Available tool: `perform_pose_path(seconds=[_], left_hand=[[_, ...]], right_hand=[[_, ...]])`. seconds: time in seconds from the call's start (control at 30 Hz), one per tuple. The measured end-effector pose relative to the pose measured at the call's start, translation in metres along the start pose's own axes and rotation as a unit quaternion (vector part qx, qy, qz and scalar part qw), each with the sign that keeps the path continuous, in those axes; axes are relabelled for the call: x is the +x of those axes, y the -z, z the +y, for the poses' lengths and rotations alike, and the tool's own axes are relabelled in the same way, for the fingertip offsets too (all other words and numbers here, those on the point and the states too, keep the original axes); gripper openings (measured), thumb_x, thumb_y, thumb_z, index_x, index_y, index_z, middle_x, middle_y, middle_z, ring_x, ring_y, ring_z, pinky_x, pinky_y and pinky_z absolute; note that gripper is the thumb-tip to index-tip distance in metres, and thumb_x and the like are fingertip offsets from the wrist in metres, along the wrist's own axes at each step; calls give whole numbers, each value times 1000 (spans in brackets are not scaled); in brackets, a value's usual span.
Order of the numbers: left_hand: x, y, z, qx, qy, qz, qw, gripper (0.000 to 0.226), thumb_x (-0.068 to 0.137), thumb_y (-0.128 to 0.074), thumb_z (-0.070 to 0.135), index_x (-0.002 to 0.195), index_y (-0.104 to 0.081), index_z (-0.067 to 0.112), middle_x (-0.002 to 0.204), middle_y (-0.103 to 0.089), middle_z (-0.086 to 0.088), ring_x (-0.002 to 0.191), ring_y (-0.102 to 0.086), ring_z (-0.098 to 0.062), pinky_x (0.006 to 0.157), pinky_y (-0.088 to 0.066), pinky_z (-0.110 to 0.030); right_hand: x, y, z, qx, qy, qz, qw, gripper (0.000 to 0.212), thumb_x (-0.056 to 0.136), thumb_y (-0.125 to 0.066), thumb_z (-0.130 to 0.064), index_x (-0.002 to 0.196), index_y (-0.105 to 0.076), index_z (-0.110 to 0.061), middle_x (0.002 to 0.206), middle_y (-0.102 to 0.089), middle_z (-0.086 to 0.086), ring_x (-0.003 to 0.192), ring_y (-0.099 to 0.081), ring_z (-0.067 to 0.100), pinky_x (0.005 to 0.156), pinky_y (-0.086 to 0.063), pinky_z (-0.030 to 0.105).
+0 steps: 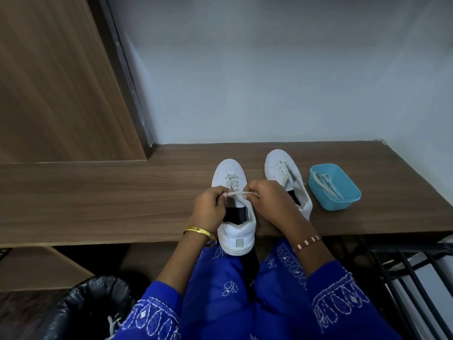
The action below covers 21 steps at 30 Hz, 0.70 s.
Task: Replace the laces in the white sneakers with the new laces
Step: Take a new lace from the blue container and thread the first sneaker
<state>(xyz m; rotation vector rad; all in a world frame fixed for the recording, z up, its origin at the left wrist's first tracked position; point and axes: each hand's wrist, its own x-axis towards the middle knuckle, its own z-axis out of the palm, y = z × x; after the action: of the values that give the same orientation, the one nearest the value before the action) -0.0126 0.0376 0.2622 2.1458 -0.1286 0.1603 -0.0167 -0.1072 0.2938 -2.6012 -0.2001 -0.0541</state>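
Near sneaker at counter edge; lace pinched taut by left hand and right hand. Uneven pull risks lace ends mismatched, or sneaker tipped off.

White sneakers — blue tray; embroidered sleeves
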Motion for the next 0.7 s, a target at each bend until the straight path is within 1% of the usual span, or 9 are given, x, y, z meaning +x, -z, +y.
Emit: perform_pose_path(seconds=[0.1,0.17,0.3,0.37,0.43,0.5,0.6,0.63,0.7], left_hand=[[0,8,-7,2,14,45,999,20,89,-47,-2,85,-66,0,72,-59,-3,65,-49,-15,55,-34,-14],[-1,12,-9,14,19,46,999,19,88,-48,-3,82,-66,-1,70,-57,-2,62,-46,-13,53,-29,-16],[-5,6,-3,-10,24,19,999,30,83,-47,-8,103,-67,2,97,-66,-6,88,-59,-18,77,-42,-19],[-9,0,5,-55,18,3,998,36,81,-45,-11,105,-65,6,93,-66,-4,87,-60,-17,83,-47,-26],[-10,-6,11,-100,31,-15,994,35,82,-41,-11,96,-65,11,76,-62,3,72,-57,-9,73,-48,-23],[-11,-10,15,-130,62,-14,989,30,85,-38,-7,85,-63,9,68,-59,3,60,-52,-2,61,-42,-14],[-8,-13,13,-122,75,3,990,23,89,-43,1,78,-63,-2,73,-62,-14,65,-52,-12,59,-39,-19],[-7,-14,11,-108,72,3,992,22,90,-46,6,77,-62,-2,71,-62,-14,65,-51,-15,59,-39,-23],[-5,-13,5,-69,74,-5,995,19,90,-52,11,74,-60,5,61,-56,-3,60,-48,-14,55,-35,-25]], right_hand=[[-6,0,8,20,-18,-6,1000,20,92,-52,-15,106,-65,-11,95,-68,10,90,-62,25,81,-49,34],[-9,-2,11,62,-37,8,997,16,91,-53,-13,103,-63,-12,91,-68,10,86,-64,23,82,-51,36],[-10,-8,2,102,-18,38,994,8,87,-60,-11,90,-54,-15,83,-68,9,78,-64,21,74,-51,34],[-9,-11,-6,63,10,36,997,5,87,-61,-13,90,-59,-11,84,-68,8,76,-61,21,70,-45,32],[-7,-11,-12,29,23,49,998,8,88,-60,-16,93,-63,-10,84,-67,9,76,-59,21,67,-43,31],[-6,-10,-13,37,21,63,997,11,88,-59,-15,94,-66,-9,85,-68,10,75,-58,19,67,-42,29],[-7,-12,-8,88,2,75,993,10,87,-60,-11,92,-67,-6,85,-69,9,75,-60,18,70,-45,29],[-8,-14,-5,101,-8,82,991,9,87,-59,-10,92,-66,-6,85,-69,8,75,-60,17,70,-45,28],[-7,-19,5,116,-37,96,988,10,87,-58,-7,94,-66,-7,88,-69,6,78,-61,15,72,-47,26]])
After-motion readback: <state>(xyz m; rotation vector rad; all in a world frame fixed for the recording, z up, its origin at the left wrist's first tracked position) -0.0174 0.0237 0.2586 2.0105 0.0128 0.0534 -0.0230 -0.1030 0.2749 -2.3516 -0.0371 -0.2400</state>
